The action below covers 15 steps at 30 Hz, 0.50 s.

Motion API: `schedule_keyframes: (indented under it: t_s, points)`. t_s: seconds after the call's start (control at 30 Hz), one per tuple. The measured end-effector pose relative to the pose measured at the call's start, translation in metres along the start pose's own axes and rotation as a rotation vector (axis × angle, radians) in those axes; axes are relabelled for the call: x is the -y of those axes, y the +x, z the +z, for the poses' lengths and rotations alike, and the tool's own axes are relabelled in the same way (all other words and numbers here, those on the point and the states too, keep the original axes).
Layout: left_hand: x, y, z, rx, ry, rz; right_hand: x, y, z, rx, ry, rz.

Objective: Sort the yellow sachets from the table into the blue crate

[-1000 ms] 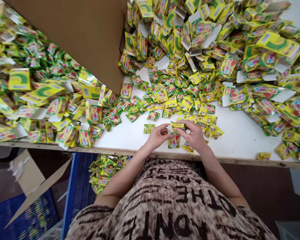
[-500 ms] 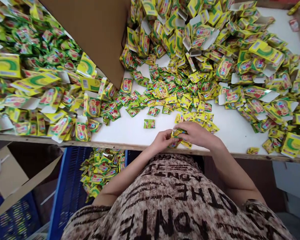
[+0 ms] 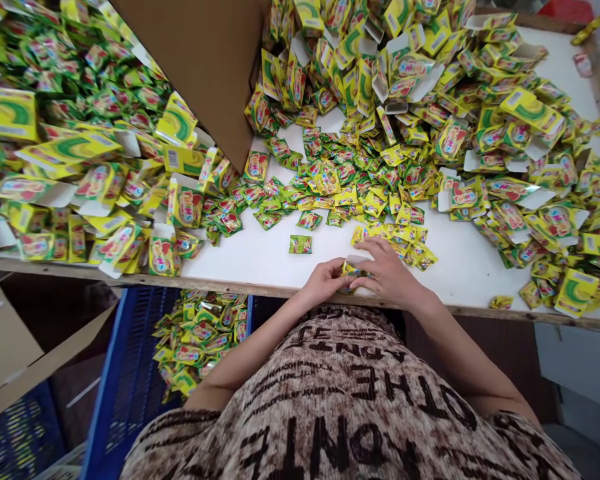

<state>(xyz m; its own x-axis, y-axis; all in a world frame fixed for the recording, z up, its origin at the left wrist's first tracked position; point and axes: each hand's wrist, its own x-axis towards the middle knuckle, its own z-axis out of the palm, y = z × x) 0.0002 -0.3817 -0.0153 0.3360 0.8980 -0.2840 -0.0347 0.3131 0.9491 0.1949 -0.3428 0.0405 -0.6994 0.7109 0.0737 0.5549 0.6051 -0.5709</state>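
A small yellow-green carton (image 3: pixel 349 272) with a raised white flap is at the table's front edge, mostly hidden by fingers. My left hand (image 3: pixel 325 281) is closed around its left side. From the right, my right hand (image 3: pixel 391 277) has its thumb and lower fingers against the carton, while its upper fingers stretch out above. Just beyond it lie yellow candy sachets (image 3: pixel 420 255), loosely grouped. A lone green sachet (image 3: pixel 301 244) rests on the white tabletop (image 3: pixel 250 261), left of and beyond my hands.
Mixed sachets (image 3: pixel 347 175) spread across the middle, backed by a heap of filled cartons (image 3: pixel 405 63). More cartons (image 3: pixel 107 190) line the left, beside a brown cardboard panel (image 3: pixel 205 60). Below the table edge, a blue crate (image 3: pixel 113 373) stands near piled sachets (image 3: pixel 205 340).
The right hand's upper fingers have lifted and spread from the carton. Its white flap now shows, and the yellow sachet seen between the fingers is no longer clearly visible.
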Motion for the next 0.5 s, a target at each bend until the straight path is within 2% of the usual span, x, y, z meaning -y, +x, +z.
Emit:
schedule_keyframes:
  t_s: [0.07, 0.13, 0.23, 0.27, 0.33, 0.4, 0.43, 0.5]
  points:
    - [0.0, -0.001, -0.001, 0.017, -0.008, -0.014, -0.002, -0.004, 0.007, 0.024, 0.069, 0.003]
    - [-0.002, -0.003, -0.001, 0.022, -0.022, -0.017, -0.005, -0.009, 0.013, -0.052, 0.193, 0.047]
    - [-0.006, -0.006, -0.002, -0.017, -0.069, -0.026, -0.007, -0.016, 0.018, -0.29, 0.495, 0.304]
    - [-0.008, -0.007, -0.002, -0.025, -0.11, -0.044, -0.006, -0.019, 0.02, -0.319, 0.624, 0.418]
    - [-0.011, -0.007, -0.002, -0.006, -0.234, -0.111, -0.003, -0.021, 0.028, -0.26, 0.871, 0.597]
    - [-0.013, -0.005, -0.003, 0.02, -0.373, -0.185, 0.001, -0.02, 0.037, -0.156, 1.017, 0.669]
    - [-0.013, -0.003, -0.004, 0.024, -0.423, -0.21, 0.003, -0.018, 0.041, -0.155, 1.03, 0.674]
    - [-0.013, -0.001, -0.004, -0.024, -0.453, -0.203, 0.004, -0.012, 0.045, -0.248, 0.965, 0.64]
